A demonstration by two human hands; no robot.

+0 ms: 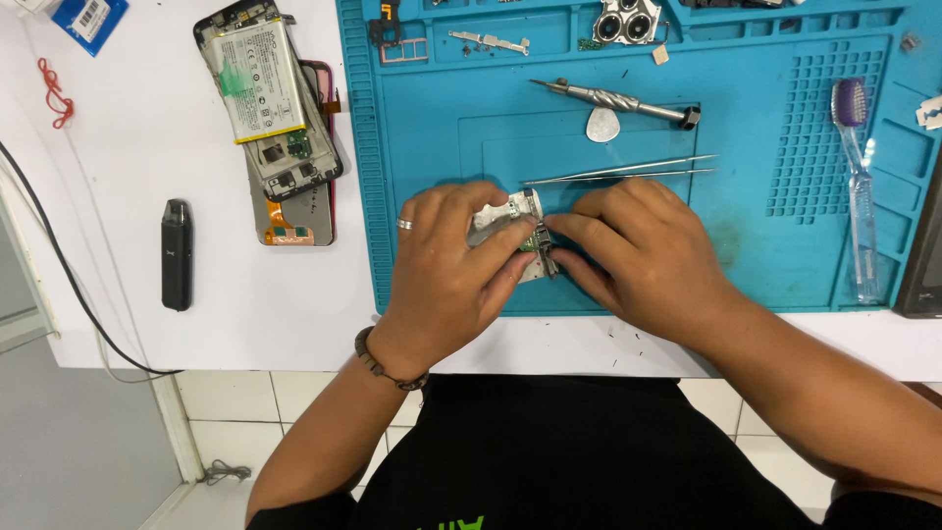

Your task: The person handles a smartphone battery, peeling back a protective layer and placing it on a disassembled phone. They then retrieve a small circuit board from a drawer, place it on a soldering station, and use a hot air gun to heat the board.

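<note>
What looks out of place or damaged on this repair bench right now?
The opened phone on the white table lies skewed, back cover off and battery exposed, stacked crookedly on another device. A toothbrush on the blue mat looks odd among tools. Both hands, left hand and right hand, pinch a small circuit board.

On the blue silicone work mat both hands meet over a small silver metal circuit part, the left hand left of it, the right hand right. Behind lie thin steel tweezers; farther behind, a grey metal screwdriver. Left of the mat, on the white table, lies an opened phone with exposed battery.
</note>
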